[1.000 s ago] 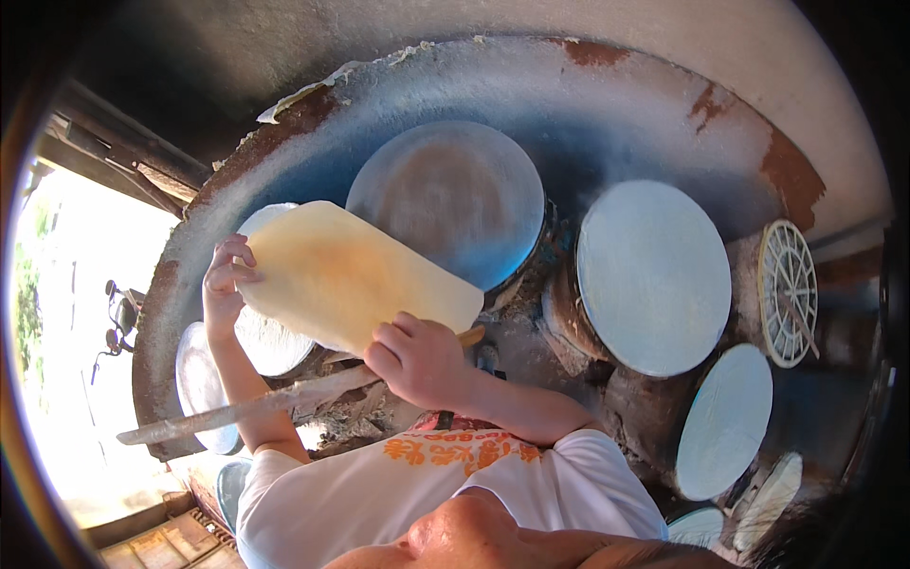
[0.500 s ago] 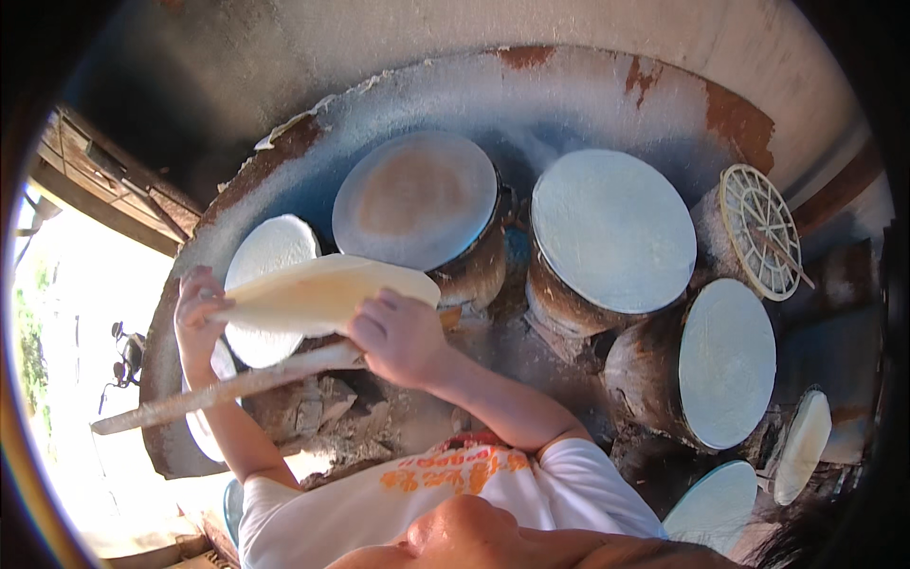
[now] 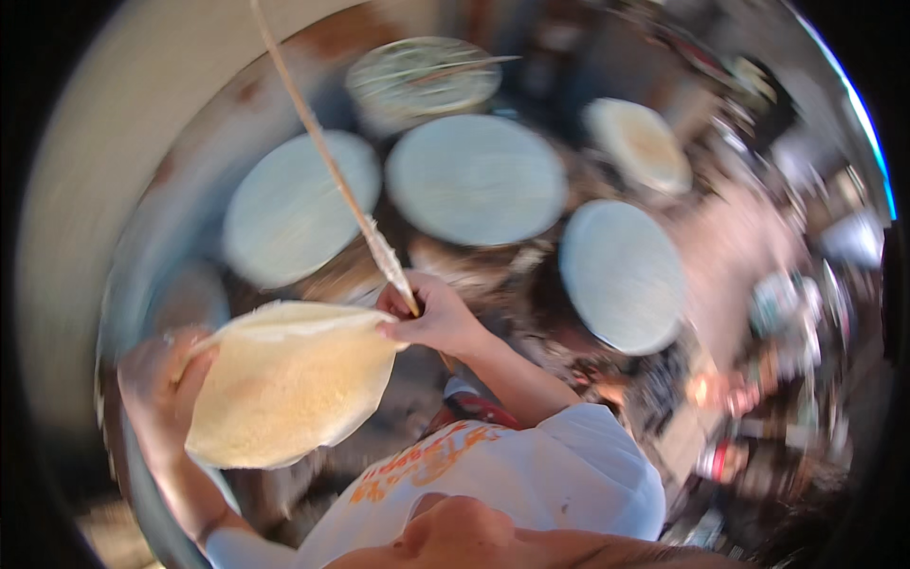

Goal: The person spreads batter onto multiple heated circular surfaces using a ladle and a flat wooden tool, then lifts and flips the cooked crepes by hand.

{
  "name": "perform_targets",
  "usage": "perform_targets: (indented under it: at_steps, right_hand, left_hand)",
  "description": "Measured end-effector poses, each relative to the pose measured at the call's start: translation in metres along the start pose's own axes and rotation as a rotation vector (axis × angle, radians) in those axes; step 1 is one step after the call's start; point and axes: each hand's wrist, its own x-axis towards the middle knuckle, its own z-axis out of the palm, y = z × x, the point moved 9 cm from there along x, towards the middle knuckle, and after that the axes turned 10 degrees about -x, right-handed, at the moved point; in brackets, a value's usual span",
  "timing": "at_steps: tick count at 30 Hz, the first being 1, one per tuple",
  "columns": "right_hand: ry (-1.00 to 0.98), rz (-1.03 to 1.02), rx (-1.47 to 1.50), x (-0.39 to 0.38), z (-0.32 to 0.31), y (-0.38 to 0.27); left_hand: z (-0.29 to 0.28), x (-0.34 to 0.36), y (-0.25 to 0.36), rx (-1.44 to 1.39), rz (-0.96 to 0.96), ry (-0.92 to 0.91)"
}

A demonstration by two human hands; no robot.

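A thin, round, pale-yellow flatbread [image 3: 294, 394] is stretched between my two hands in front of my chest. My left hand [image 3: 175, 370] is blurred, its fingers closed on the bread's left edge. At the opposite edge, my right hand [image 3: 431, 318] pinches the bread between thumb and fingers. The same hand grips a long wooden stick [image 3: 327, 156], whose pale, crusted lower part runs into the fist and whose far end points up and away. Just beyond the bread lies a round griddle [image 3: 308, 213] with a whitish top.
More round, white-topped griddles [image 3: 477, 180] [image 3: 624, 277] curve around to the right. A smaller disc [image 3: 642, 142] has a browned middle. A round slatted rack [image 3: 424, 81] with a thin stick on it stands at the back. Blurred clutter [image 3: 787, 313] fills the right side.
My view has swung to the right, past the griddles. The flatbread has come nearer my chest and turned its face up. The stick has swung from pointing left to pointing away.
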Motion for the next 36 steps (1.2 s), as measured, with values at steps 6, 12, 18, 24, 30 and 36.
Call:
perform_targets:
  at_steps: [6, 12, 18, 24, 30, 36]
  right_hand:
    - [0.587, 0.072, -0.403, -0.095, -0.292, -0.032]
    - [1.09, -0.088, -0.604, -0.124, -0.58, -0.111]
    - [1.178, -0.18, -0.254, -0.189, -0.754, -0.06]
    - [1.517, 0.267, -0.383, -0.199, -0.815, 0.149]
    - [1.453, 0.225, -0.443, -0.188, -0.827, 0.198]
    - [1.263, 0.505, -0.612, -0.218, -0.766, 0.138]
  left_hand:
    - [0.17, 0.235, 0.136, -0.42, 0.271, -0.117]
    - [0.27, 0.453, 0.32, -0.414, 0.736, 0.016]
    - [0.45, 0.461, 0.391, -0.327, 0.895, 0.387]
    - [0.697, 0.463, 0.371, -0.321, 0.764, 0.121]
    - [0.746, 0.458, 0.347, -0.466, 0.671, -0.099]
    - [0.568, 0.386, 0.29, -0.528, 0.557, -0.052]
